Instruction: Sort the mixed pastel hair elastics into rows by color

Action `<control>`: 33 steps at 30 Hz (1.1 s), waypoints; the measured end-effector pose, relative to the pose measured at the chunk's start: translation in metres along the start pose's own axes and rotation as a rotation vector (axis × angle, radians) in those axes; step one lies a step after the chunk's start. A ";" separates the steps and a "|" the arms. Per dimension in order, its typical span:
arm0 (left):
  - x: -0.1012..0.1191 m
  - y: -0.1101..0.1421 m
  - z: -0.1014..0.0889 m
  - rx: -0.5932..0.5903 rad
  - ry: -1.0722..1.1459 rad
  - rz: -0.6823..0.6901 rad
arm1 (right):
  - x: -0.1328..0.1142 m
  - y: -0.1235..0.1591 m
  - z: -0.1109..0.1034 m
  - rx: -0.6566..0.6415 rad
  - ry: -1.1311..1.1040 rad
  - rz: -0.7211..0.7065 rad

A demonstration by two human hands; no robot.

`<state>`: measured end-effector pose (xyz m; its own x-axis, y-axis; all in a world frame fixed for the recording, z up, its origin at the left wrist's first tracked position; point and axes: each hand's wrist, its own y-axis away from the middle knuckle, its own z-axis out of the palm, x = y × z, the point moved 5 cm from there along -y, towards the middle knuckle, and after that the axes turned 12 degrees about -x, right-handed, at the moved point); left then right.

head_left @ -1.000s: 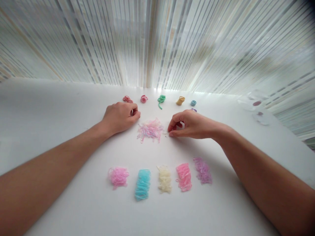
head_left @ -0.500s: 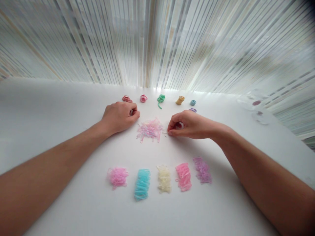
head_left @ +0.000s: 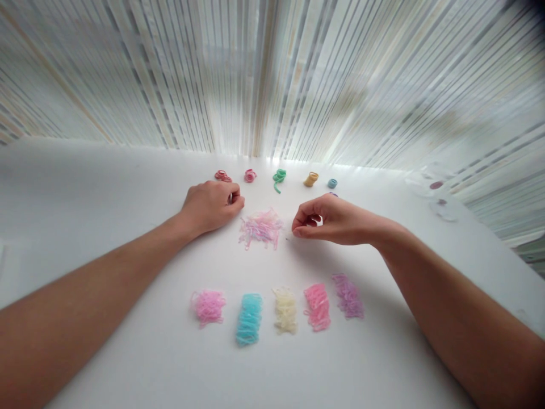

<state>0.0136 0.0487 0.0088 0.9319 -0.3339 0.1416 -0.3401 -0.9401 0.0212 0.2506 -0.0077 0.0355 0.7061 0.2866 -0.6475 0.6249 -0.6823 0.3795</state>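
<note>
A loose pile of thin pastel pink and lilac strands, which look like small elastic bands (head_left: 261, 228), lies on the white table (head_left: 272, 375) between my hands. Just left of and behind it, my left hand (head_left: 214, 204) rests with curled fingers, thumb against the index finger; whatever is inside is hidden. To the pile's right, my right hand (head_left: 320, 220) is closed in a pinch low over the table. Nothing I can name shows between its fingertips. A tiny dark speck (head_left: 286, 239) sits on the table by them.
Nearer me lie bundles of bands: pink (head_left: 208, 307), turquoise (head_left: 249, 319), cream (head_left: 285, 311), coral pink (head_left: 317, 307) and purple (head_left: 348, 296). Behind my hands are small coils: red (head_left: 222, 176), rose (head_left: 250, 176), green (head_left: 279, 179), yellow (head_left: 311, 179), blue (head_left: 332, 183). A striped curtain (head_left: 259, 79) hangs behind.
My right hand has shifted very slightly, and the pale strand at its fingertips no longer shows. The view has tilted a little. My left hand keeps its place beside the pile.
</note>
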 end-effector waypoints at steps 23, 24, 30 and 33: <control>-0.001 -0.001 0.002 0.022 0.044 0.001 | -0.051 0.068 0.057 0.171 -0.014 -0.119; -0.001 -0.001 0.002 0.021 0.045 -0.003 | -0.051 0.067 0.059 0.158 -0.005 -0.130; 0.001 -0.001 0.001 0.013 0.041 -0.012 | -0.049 0.064 0.073 0.089 0.109 -0.169; 0.001 -0.001 0.001 0.004 0.046 -0.018 | -0.050 0.062 0.076 0.069 0.156 -0.172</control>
<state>0.0150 0.0490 0.0082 0.9311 -0.3133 0.1870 -0.3225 -0.9463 0.0204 0.2288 -0.1154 0.0413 0.6380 0.4993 -0.5863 0.7196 -0.6577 0.2229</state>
